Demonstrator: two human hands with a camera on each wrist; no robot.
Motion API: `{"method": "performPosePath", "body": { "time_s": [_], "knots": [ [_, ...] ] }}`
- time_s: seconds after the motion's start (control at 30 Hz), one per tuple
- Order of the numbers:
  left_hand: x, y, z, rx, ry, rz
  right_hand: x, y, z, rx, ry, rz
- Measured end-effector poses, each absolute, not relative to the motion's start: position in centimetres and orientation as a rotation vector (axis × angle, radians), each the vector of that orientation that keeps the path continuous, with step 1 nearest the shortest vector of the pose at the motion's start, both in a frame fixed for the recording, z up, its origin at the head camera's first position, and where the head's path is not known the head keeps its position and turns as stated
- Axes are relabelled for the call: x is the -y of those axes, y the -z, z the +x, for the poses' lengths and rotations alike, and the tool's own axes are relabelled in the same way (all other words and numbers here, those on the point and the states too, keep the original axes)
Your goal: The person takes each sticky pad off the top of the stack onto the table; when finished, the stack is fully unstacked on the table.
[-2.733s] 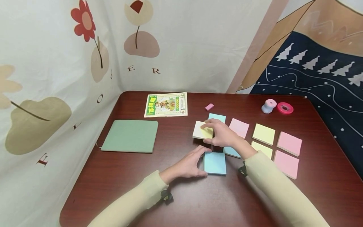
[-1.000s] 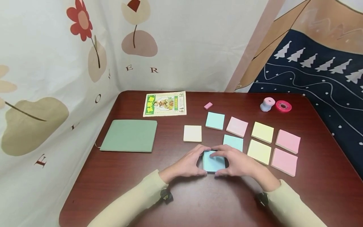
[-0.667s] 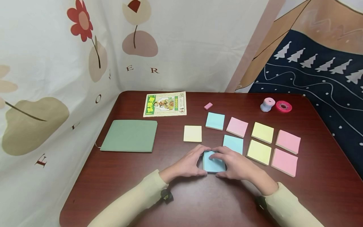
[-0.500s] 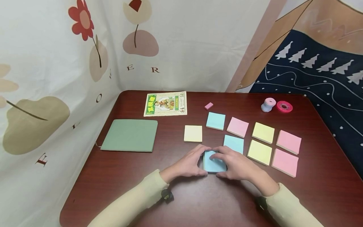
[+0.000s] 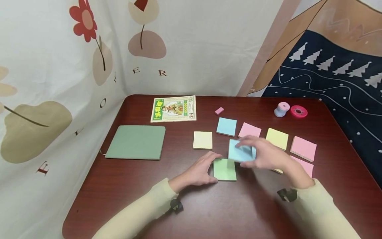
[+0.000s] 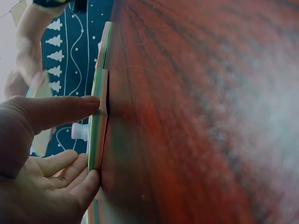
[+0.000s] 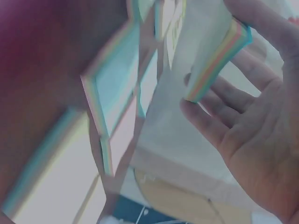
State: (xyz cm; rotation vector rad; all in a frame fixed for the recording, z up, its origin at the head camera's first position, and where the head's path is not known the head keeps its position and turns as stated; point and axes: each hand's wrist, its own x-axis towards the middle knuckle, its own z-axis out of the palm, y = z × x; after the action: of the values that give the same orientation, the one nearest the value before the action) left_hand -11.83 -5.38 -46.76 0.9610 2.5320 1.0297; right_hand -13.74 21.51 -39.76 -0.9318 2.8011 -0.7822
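Observation:
My left hand is on the table around the left side of a green-topped sticky note pad. In the left wrist view its thumb and fingers pinch the edges of that pad, whose coloured layers show. Just above and to the right, my right hand holds a blue-topped sticky note pad off the table. The right wrist view shows this held pad between thumb and fingers, with striped coloured sides. Behind it, another blue pad on the table is mostly hidden in the head view.
Around them lie a cream pad, a blue pad, and pink and yellow pads. Further back are a pink eraser, a booklet, a spool and a pink ring. A green notebook lies left.
My right hand has set down the cream pad, then taken the blue pad off the green one and lifted it up and to the right. The left hand has stayed in place.

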Motion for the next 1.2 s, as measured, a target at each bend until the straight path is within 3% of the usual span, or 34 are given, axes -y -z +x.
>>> {"method": "performPosePath", "body": {
  "time_s": [0.2,0.53,0.73,1.2],
  "knots": [
    [5.3,46.8,-11.7,-2.530,-1.036,0.945,-24.0,39.4,-18.7,-2.963,0.794,-0.701],
    [5.0,46.9,-11.6,-2.544,-1.008,0.948,-26.7,42.4,-25.2,-2.957,0.851,-0.132],
    [5.1,46.9,-11.6,-2.547,-1.015,0.936,-26.8,43.6,-26.9,-2.904,0.904,0.010],
    [5.3,46.8,-11.7,-2.546,-1.009,0.938,-26.7,44.0,-27.7,-2.760,0.846,0.016]
  ]
}}
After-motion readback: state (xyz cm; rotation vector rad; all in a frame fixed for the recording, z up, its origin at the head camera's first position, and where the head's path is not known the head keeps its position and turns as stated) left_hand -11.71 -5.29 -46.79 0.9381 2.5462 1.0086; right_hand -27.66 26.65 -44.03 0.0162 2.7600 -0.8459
